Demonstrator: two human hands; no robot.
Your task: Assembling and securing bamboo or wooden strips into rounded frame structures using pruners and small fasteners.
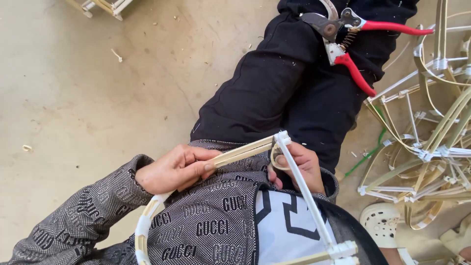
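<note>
- Bamboo frame [245, 151], bound with white tape at the joints, lies across the person's lap, close to the body.
- Left hand [174, 168]: its grip is pinched on a flat frame strip.
- Right hand [299, 167]: its grip is curled around the taped corner, fingers pressed on a small curved strip.
- Red-handled pruners [346, 41] rest on the black trouser leg [274, 83].
- Pile of similar frames [427, 142] lies on the concrete floor [83, 88] at right.
</note>
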